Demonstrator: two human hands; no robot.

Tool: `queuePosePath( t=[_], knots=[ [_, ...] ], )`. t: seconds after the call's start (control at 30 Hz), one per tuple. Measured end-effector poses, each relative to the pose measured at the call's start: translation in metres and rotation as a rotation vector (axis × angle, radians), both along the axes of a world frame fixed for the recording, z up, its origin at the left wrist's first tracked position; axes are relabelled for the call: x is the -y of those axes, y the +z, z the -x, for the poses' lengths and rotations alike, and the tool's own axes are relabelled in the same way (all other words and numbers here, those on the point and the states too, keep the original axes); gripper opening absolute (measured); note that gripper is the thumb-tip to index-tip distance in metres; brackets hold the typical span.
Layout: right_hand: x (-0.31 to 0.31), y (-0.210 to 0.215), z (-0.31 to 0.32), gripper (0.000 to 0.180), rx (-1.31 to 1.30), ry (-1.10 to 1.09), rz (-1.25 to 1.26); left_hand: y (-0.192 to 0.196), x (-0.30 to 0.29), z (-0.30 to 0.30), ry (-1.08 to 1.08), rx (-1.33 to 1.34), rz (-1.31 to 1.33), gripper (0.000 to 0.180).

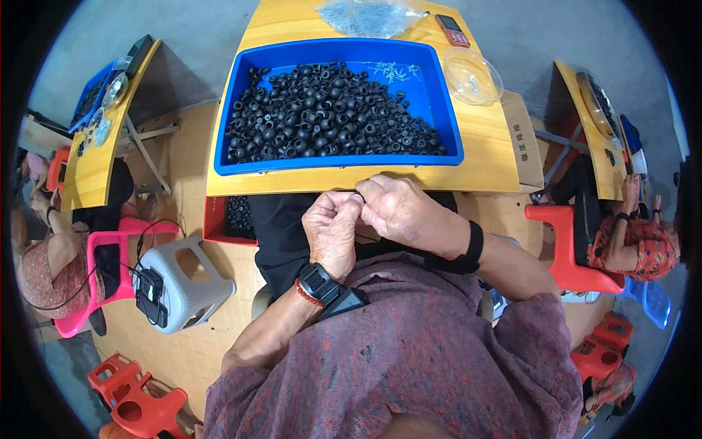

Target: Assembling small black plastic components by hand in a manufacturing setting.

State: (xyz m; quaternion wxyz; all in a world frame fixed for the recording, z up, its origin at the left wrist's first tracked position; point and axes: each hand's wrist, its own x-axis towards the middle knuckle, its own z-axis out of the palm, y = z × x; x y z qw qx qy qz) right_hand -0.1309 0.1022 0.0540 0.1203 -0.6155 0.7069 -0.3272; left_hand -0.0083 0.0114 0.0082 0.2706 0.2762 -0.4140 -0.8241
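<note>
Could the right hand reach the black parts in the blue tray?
Likely yes: the right hand sits near the table edge, with only the rim of the blue tray before the black parts.

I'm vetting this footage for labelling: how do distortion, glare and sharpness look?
Head view: black borders both sides, the blue rectangular plastic tray's far rim bowed; head view: pale glints on the crinkled clear plastic bag; head view: small, round black parts distinguishable, but anything between the bare left hand and bare right hand indiscernible.
</note>
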Motion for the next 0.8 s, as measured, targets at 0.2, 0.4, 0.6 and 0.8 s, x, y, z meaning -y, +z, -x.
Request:
queuePosePath(
  t=[0.2, 0.4, 0.6, 0.8],
  knots=[
    [-0.002, -0.004, -0.006, 0.012, -0.089, -0.02, 0.053, 0.003, -0.001, 0.001, 0.006, 0.032, 0.072, 0.006],
    [-0.009, 0.041, 0.017, 0.014, 0.245, 0.092, -0.125, 0.008, 0.009, 0.001, 0.022, -0.08, 0.038, 0.005],
    [-0.023, 0.061, 0.109, 0.013, -0.392, -0.186, 0.079, 0.02, 0.041, -0.006, 0.392, -0.221, 0.14, 0.006],
    [-0.016, 0.047, 0.137, 0.007, -0.683, -0.011, -0.211, 0.013, 0.104, -0.048, 0.709, -0.146, 0.072, 0.02]
  ],
)
